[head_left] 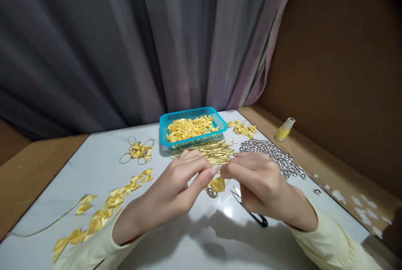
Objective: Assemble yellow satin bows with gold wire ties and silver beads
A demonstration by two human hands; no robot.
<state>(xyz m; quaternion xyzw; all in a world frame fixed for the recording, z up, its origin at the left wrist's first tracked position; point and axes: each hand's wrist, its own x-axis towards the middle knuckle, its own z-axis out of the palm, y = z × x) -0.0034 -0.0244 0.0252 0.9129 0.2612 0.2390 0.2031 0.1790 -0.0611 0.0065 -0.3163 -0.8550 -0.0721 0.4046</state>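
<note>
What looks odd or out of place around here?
One silver bead lies apart from the pile of beads, near the right edge of the table. Beyond that edge, ragged white patches mark the brown surface; I can't tell whether they're scraps or damage.

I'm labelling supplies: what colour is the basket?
The basket is turquoise blue, best seen in the head view.

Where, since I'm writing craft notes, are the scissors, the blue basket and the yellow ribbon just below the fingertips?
scissors [264,222], head view: black handle
blue basket [201,137], head view: front rim
yellow ribbon [218,184], head view: visible middle
</note>
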